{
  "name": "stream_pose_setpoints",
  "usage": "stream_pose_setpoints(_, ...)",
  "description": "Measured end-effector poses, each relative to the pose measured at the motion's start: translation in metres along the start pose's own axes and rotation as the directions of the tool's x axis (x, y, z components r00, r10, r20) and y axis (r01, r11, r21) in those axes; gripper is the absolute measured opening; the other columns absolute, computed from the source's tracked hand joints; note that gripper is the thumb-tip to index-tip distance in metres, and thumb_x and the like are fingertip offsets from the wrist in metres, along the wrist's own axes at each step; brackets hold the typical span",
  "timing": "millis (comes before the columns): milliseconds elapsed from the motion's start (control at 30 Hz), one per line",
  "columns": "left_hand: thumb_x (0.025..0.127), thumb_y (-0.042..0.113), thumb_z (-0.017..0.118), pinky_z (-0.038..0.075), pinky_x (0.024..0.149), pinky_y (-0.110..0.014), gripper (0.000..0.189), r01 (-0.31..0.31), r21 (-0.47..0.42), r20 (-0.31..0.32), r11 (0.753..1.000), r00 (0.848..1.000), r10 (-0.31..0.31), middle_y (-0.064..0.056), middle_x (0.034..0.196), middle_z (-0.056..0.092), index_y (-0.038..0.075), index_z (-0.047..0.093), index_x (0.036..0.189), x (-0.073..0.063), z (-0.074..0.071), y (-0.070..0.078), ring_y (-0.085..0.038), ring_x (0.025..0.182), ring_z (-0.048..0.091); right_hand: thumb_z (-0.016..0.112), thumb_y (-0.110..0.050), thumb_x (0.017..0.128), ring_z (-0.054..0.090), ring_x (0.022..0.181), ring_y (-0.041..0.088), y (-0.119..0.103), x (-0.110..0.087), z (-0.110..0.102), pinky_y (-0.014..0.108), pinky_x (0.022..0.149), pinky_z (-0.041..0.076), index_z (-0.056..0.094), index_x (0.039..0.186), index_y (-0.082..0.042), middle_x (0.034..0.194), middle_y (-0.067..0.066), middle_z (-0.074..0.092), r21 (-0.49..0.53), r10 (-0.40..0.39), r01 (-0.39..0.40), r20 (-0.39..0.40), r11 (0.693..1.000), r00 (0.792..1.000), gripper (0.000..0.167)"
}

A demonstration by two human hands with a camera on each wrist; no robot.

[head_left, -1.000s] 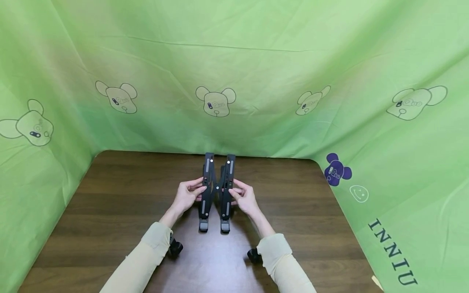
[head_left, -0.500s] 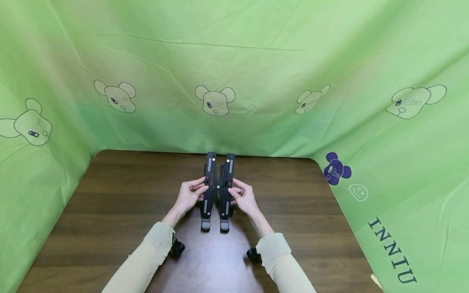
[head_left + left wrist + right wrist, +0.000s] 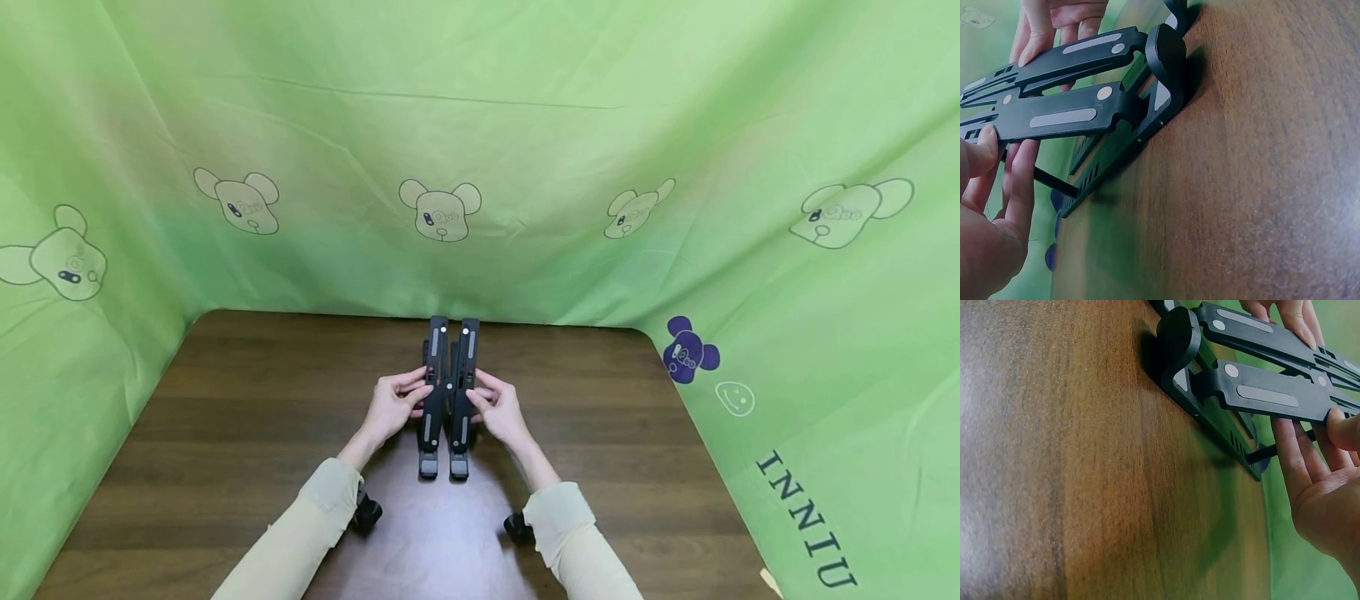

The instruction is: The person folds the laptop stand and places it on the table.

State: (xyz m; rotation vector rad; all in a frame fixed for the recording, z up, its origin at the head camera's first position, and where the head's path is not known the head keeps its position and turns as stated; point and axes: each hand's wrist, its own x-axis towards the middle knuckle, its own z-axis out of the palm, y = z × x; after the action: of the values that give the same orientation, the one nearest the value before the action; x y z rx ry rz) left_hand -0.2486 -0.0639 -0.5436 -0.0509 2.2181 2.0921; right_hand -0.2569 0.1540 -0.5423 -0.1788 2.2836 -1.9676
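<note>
Left hand (image 3: 390, 406), 9 o'clock, and right hand (image 3: 504, 411), 3 o'clock, pinch stand (image 3: 449, 386); uneven squeezing could tip it.

L hand (image 3: 392, 406) & R hand (image 3: 501, 410) both have some fingertips hidden behind the black stand (image 3: 449, 386). Sleeves (image 3: 281, 546) cut off at bottom edge of head view; black gadgets (image 3: 367, 513) partly hidden by the cuffs (image 3: 332, 486), can't ID 'em. Tiny print (image 3: 448, 217) on the cartoon faces (image 3: 442, 201): too sm. to read. L wrist view crops the stand's far end & L hand at left edge; R wrist view, ditto w/ R hand at right.
</note>
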Motion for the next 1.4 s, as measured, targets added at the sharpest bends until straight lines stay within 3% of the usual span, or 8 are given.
stream_pose_setpoints(133, 0.104, -0.002, 0.071, 0.071, 0.075, -0.035, 0.044, -0.002, 0.006, -0.005, 1.000, 1.000, 0.002, -0.031, 0.133, 0.073, 0.000, 0.067, 0.147, 0.001, 0.001, 0.000, -0.016, 0.087, 0.079, 0.059, 0.015, 0.104, 0.074, 0.078, -0.002, 0.001, -0.001, -0.001, 0.029, 0.065, 0.068, 0.048, 0.156, 0.016, 0.122, 0.043, 0.070, -0.004, -0.001, 0.001, -0.004, 1.000, 1.000, 0.053)
stream_pose_setpoints(267, 0.105, -0.001, 0.071, 0.070, 0.074, -0.031, 0.044, -0.005, 0.004, 0.005, 1.000, 1.000, 0.005, -0.029, 0.134, 0.073, 0.001, 0.066, 0.148, 0.003, 0.002, 0.000, -0.025, 0.103, 0.082, 0.060, 0.015, 0.104, 0.074, 0.077, -0.002, 0.000, 0.000, -0.002, 0.036, 0.067, 0.069, 0.049, 0.155, 0.016, 0.122, 0.044, 0.070, -0.017, -0.001, 0.000, -0.020, 1.000, 1.000, 0.052)
stream_pose_setpoints(467, 0.105, -0.001, 0.071, 0.069, 0.072, -0.028, 0.044, -0.016, 0.006, 0.019, 1.000, 1.000, 0.016, -0.028, 0.135, 0.072, 0.001, 0.066, 0.149, 0.005, 0.004, -0.002, -0.042, 0.125, 0.075, 0.061, 0.015, 0.103, 0.074, 0.077, 0.000, 0.000, 0.000, -0.002, 0.032, 0.067, 0.068, 0.052, 0.154, 0.015, 0.120, 0.044, 0.070, -0.021, -0.002, 0.001, -0.038, 1.000, 0.999, 0.051)
stream_pose_setpoints(667, 0.105, -0.002, 0.070, 0.069, 0.068, -0.028, 0.044, -0.030, 0.002, 0.020, 1.000, 0.999, 0.030, -0.030, 0.135, 0.071, 0.000, 0.065, 0.149, 0.005, 0.007, -0.003, -0.044, 0.126, 0.074, 0.061, 0.015, 0.103, 0.077, 0.083, 0.004, 0.002, -0.001, -0.001, 0.022, 0.063, 0.065, 0.052, 0.153, 0.016, 0.121, 0.044, 0.070, -0.026, -0.004, 0.003, -0.043, 1.000, 0.999, 0.051)
stream_pose_setpoints(900, 0.104, -0.003, 0.070, 0.069, 0.067, -0.028, 0.045, -0.038, -0.014, 0.025, 0.999, 0.999, 0.038, -0.031, 0.136, 0.070, -0.001, 0.064, 0.149, 0.003, 0.010, -0.004, -0.046, 0.129, 0.071, 0.060, 0.014, 0.104, 0.074, 0.079, -0.001, 0.001, -0.002, 0.000, 0.020, 0.064, 0.064, 0.050, 0.154, 0.016, 0.121, 0.045, 0.070, -0.016, -0.005, 0.004, -0.025, 1.000, 1.000, 0.051)
stream_pose_setpoints(1067, 0.105, -0.002, 0.070, 0.070, 0.069, -0.032, 0.045, -0.038, -0.018, 0.033, 0.999, 0.999, 0.039, -0.031, 0.137, 0.070, -0.001, 0.064, 0.150, 0.003, 0.011, -0.003, -0.047, 0.130, 0.071, 0.061, 0.014, 0.103, 0.080, 0.083, 0.011, -0.001, -0.002, 0.000, 0.027, 0.066, 0.067, 0.051, 0.153, 0.016, 0.121, 0.044, 0.071, -0.033, -0.009, 0.008, -0.029, 0.999, 1.000, 0.051)
stream_pose_setpoints(1200, 0.105, -0.001, 0.070, 0.070, 0.070, -0.033, 0.045, -0.029, -0.024, 0.031, 0.999, 0.999, 0.030, -0.032, 0.138, 0.069, 0.000, 0.064, 0.150, 0.003, 0.011, -0.003, -0.046, 0.130, 0.070, 0.061, 0.014, 0.103, 0.081, 0.084, 0.013, 0.000, -0.002, 0.001, 0.032, 0.069, 0.069, 0.050, 0.154, 0.016, 0.121, 0.043, 0.071, -0.031, -0.010, 0.009, -0.025, 0.999, 1.000, 0.052)
stream_pose_setpoints(1400, 0.106, -0.001, 0.069, 0.071, 0.071, -0.037, 0.044, -0.029, -0.031, 0.036, 0.999, 0.999, 0.030, -0.033, 0.138, 0.069, -0.001, 0.064, 0.150, 0.003, 0.013, -0.004, -0.046, 0.129, 0.071, 0.060, 0.014, 0.104, 0.084, 0.089, 0.028, 0.002, -0.001, 0.000, 0.028, 0.068, 0.068, 0.049, 0.154, 0.017, 0.121, 0.044, 0.070, -0.022, -0.015, 0.014, -0.018, 1.000, 1.000, 0.051)
